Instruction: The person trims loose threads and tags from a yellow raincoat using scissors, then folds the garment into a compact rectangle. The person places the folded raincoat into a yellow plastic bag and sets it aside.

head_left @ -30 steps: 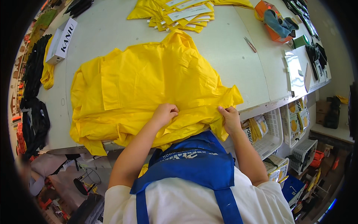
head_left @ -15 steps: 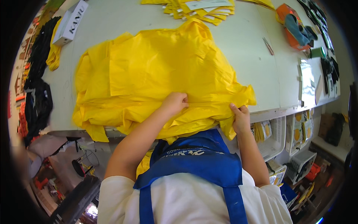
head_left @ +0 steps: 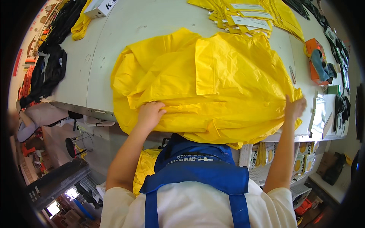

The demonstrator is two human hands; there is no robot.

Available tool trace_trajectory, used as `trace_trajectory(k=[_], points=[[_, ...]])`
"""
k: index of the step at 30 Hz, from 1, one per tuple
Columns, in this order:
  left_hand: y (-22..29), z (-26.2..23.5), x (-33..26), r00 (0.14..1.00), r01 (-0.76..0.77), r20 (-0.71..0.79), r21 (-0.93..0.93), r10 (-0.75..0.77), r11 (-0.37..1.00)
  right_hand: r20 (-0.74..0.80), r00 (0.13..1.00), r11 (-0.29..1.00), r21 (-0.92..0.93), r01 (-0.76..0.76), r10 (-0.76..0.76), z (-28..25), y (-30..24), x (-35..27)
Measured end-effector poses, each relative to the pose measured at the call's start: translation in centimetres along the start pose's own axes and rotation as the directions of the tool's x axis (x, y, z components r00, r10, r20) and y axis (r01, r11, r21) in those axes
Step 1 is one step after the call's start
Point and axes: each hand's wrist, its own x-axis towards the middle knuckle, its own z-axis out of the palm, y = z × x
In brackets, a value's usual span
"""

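Observation:
A wide, crumpled yellow rain garment (head_left: 243,72) of thin, shiny fabric lies spread over the near side of the white table (head_left: 125,26). A rectangular flap stands out in its middle, and a long fold runs across below it. My left hand (head_left: 150,116) is closed on the fabric at the left end of that fold, thumb below the fingers. At the garment's right edge, my right hand (head_left: 294,109) is closed around bunched fabric, slightly blurred. The near edge of the garment hangs over the table's front, against my blue apron (head_left: 194,173).
Folded yellow garments with white slips (head_left: 247,19) are stacked at the back. An orange box (head_left: 315,49) holding a blue-grey cloth stands right, near scissors (head_left: 292,75). Black items (head_left: 53,68) and a white box (head_left: 99,8) are left. Packed baskets (head_left: 262,155) sit below the table.
My hands have moved apart, left hand leftward and right hand rightward. The garment is spread wider and its flap has shifted right to the middle. The view has turned somewhat as well.

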Motion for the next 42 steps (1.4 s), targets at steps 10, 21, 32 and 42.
trace_trajectory(k=[10,21,32,42], points=[[2.4,4.5,2.5,0.997,-0.013,-0.076,-0.272,-0.008,0.962,0.746,0.321,0.743,0.65,-0.163,-0.583,-2.5,-15.0,-11.0],[1.5,4.6,6.5,0.985,0.145,0.126,-0.227,-0.119,0.963,0.729,0.203,0.743,0.67,-0.01,-0.654,-0.3,-15.1,-9.3],[1.8,2.6,7.8,0.972,0.177,0.185,-0.188,-0.142,0.966,0.744,0.038,0.743,0.662,0.094,-0.667,0.0,-16.7,-6.9],[-4.2,1.1,-6.2,0.85,0.31,-0.422,-0.083,-0.315,0.947,0.747,0.075,0.737,0.626,0.256,-0.66,-1.1,-17.2,-7.5]])
